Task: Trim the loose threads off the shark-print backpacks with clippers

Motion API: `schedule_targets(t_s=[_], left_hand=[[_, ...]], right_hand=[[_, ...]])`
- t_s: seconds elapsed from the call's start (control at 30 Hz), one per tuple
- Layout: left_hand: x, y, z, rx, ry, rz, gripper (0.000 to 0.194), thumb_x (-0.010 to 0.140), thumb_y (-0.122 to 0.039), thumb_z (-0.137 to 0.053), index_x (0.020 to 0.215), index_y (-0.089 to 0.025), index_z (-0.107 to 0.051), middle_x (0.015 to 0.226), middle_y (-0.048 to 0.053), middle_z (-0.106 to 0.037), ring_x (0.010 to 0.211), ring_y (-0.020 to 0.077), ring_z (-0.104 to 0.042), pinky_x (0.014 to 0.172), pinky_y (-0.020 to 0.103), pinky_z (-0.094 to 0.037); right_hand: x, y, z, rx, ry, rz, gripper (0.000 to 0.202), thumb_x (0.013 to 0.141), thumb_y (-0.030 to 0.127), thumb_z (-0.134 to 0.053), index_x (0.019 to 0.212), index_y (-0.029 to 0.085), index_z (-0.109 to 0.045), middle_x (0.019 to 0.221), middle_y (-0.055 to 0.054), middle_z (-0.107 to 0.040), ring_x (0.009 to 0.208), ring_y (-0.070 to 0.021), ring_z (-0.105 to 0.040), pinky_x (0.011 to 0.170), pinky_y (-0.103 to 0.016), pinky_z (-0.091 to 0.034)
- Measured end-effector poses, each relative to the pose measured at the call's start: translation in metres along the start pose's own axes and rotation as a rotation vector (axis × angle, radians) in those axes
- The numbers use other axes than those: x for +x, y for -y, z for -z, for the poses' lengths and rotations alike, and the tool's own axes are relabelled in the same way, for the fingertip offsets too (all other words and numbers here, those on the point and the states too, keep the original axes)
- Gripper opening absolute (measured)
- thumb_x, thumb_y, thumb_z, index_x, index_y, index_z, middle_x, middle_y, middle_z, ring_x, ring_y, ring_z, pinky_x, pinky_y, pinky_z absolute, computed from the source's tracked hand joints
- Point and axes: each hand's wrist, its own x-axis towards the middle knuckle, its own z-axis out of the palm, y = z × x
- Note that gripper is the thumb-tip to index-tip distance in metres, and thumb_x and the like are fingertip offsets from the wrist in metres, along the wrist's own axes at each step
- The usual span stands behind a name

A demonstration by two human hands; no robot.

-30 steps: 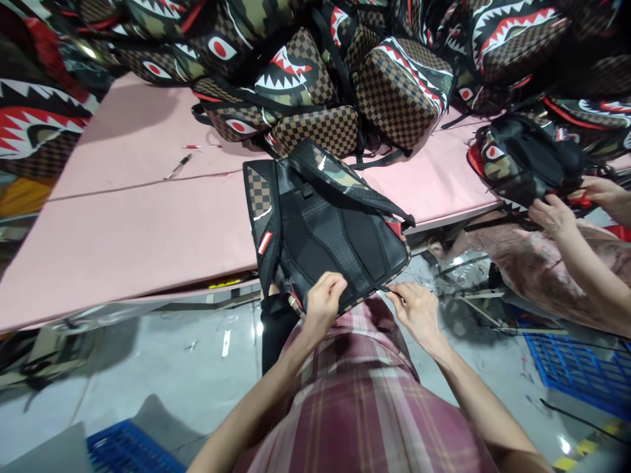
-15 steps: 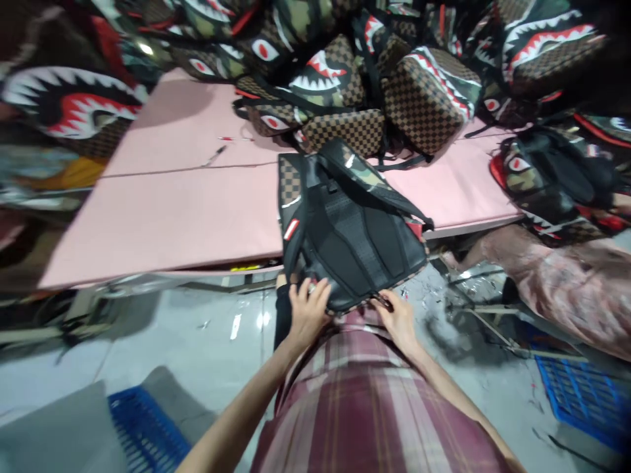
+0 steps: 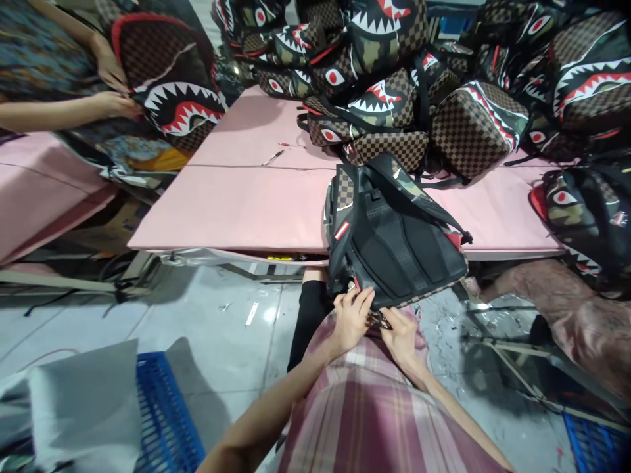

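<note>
Two grips meet near the seven o'clock corner of the bag (image 3: 397,243): the right grip (image 3: 401,333) is closed round a small metal tool (image 3: 380,320), perhaps snips; the left grip (image 3: 351,322) curls at the edge, its pinch hidden. The bag slants from the plaid lap (image 3: 365,384) onto the tabletop (image 3: 246,210) at twelve. It looks light, its padded back soft, its trim perhaps slippery; the strap (image 3: 421,202) at one o'clock should give sure hold.
</note>
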Motion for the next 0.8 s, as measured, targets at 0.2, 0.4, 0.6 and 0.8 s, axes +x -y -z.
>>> schedule_targets(t_s=[0.2, 0.4, 0.6, 0.8], left_hand=[[0.005, -0.002, 0.004, -0.028, -0.024, -0.091, 0.047, 0.079, -0.022, -0.056, 0.125, -0.018, -0.05, 0.123, 0.011, -0.057, 0.113, 0.026, -0.046, 0.09, 0.045, -0.03], [-0.016, 0.039, 0.031, -0.029, 0.004, -0.089, 0.04, 0.082, -0.024, -0.054, 0.122, -0.02, -0.052, 0.121, 0.01, -0.059, 0.11, 0.0236, -0.05, 0.093, 0.044, -0.032], [-0.028, 0.049, 0.054, -0.398, 0.228, 0.223, 0.047, 0.08, -0.02, -0.056, 0.126, -0.022, -0.048, 0.122, 0.009, -0.058, 0.112, 0.0221, -0.052, 0.092, 0.039, -0.043], [0.053, 0.041, 0.028, -1.032, -0.143, 0.906, 0.058, 0.086, -0.025, -0.045, 0.14, -0.02, -0.023, 0.143, 0.014, -0.034, 0.126, 0.02, -0.042, 0.098, 0.035, -0.042]], right_hand=[[0.009, -0.006, 0.018, 0.101, -0.017, -0.065, 0.03, 0.074, 0.009, -0.041, 0.088, 0.019, -0.066, 0.073, -0.003, -0.062, 0.065, -0.016, -0.057, 0.058, -0.025, -0.042], [0.015, -0.074, 0.081, -0.086, -0.286, -0.288, 0.021, 0.078, 0.024, -0.047, 0.083, 0.018, -0.066, 0.077, -0.006, -0.065, 0.069, -0.0203, -0.059, 0.061, -0.03, -0.042], [0.034, -0.083, 0.119, 0.197, -0.076, -0.327, 0.027, 0.077, 0.04, -0.058, 0.091, 0.018, -0.067, 0.07, -0.003, -0.064, 0.061, -0.0171, -0.059, 0.054, -0.026, -0.044], [0.07, -0.039, 0.058, 0.254, 0.203, -0.024, 0.022, 0.083, 0.029, -0.049, 0.091, 0.021, -0.068, 0.08, -0.004, -0.068, 0.071, -0.0171, -0.064, 0.063, -0.026, -0.048]])
